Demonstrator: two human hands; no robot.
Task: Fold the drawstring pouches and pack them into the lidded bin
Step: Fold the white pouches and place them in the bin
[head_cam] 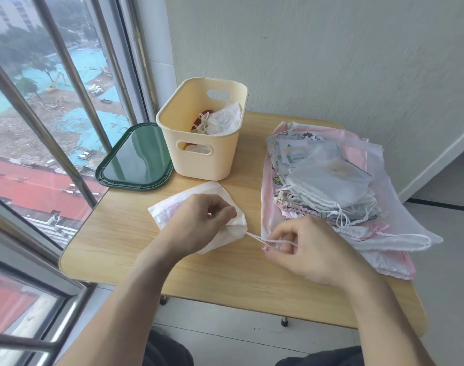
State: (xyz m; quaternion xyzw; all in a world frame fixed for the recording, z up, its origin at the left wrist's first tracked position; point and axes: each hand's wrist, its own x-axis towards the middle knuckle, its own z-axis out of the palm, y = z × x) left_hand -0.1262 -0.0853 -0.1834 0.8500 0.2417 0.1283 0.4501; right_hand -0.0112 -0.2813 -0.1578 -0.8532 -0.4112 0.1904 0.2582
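A white drawstring pouch lies on the wooden table in front of me. My left hand pinches its gathered mouth. My right hand pinches the pouch's drawstring, stretched taut between both hands. The cream bin stands open behind, holding a few folded pouches. Its dark green lid lies flat to the bin's left. A pile of unfolded pouches sits at the right.
The table's left edge runs along a window with metal bars. A wall stands behind the bin and pile. The pile overhangs the table's right side. My knees show below the front edge.
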